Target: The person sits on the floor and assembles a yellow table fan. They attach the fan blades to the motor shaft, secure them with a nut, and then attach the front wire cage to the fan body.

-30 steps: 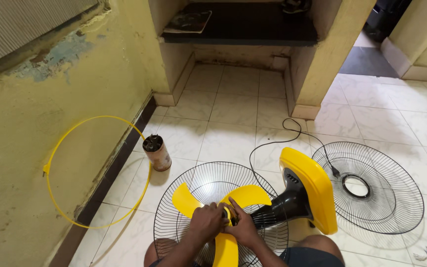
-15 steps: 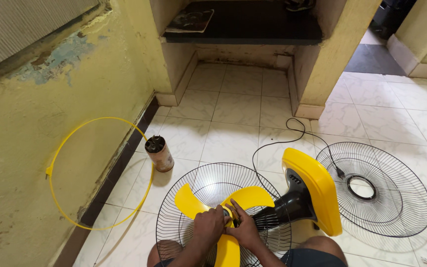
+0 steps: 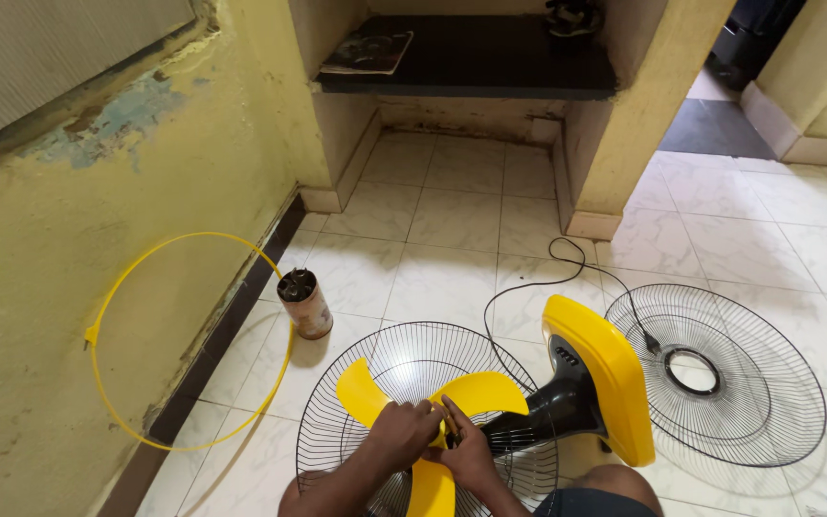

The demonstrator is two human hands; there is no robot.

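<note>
Gripping both hands (image 3: 433, 442) around yellow blade's hub (image 3: 444, 428).

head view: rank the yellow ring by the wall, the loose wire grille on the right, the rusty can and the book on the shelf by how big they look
1. yellow ring and loose wire grille: they look about alike, so I won't rank them.
2. book, though it lies farther from the camera.
3. rusty can.

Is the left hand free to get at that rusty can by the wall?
Probably not right now: the left hand is closed on the yellow fan blade's hub. The rusty can stands apart, with bare floor between.
</note>
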